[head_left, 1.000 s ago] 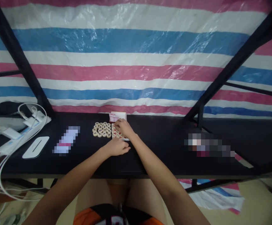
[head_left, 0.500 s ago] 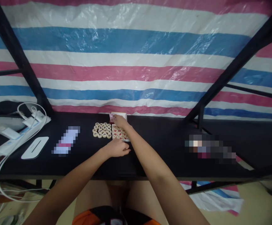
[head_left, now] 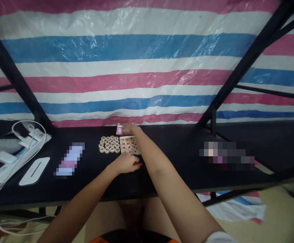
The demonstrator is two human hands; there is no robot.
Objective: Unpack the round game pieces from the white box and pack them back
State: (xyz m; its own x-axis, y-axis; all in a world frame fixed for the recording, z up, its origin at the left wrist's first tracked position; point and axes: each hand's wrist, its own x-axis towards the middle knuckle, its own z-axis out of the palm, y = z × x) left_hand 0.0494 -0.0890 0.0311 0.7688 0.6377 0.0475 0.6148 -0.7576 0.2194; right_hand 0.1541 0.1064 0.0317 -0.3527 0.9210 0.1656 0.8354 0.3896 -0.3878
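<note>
Chinese chess pieces point(head_left: 109, 145) with dark characters stand in rows on the black tabletop. Touching their right side is a white tray point(head_left: 120, 143) of red-character pieces point(head_left: 128, 143), its right part hidden by my right forearm. My right hand point(head_left: 128, 128) is closed over a small pink-and-white box point(head_left: 120, 129) behind the tray, covering much of it. My left hand point(head_left: 126, 163) rests at the tray's near edge, its thumb and curled fingers a little apart with nothing visible between them.
On the left lie a blurred-out phone-like object point(head_left: 69, 160), a white flat device point(head_left: 34, 171) and a power strip point(head_left: 20, 153) with white cables. A blurred-out item point(head_left: 226, 155) lies to the right. Black metal posts point(head_left: 240, 67) frame the striped plastic sheet point(head_left: 126, 47) behind the table.
The box behind the tray showed a white part at its right; now its visible face is pink and white, with my right hand across it. The view has shifted slightly.
</note>
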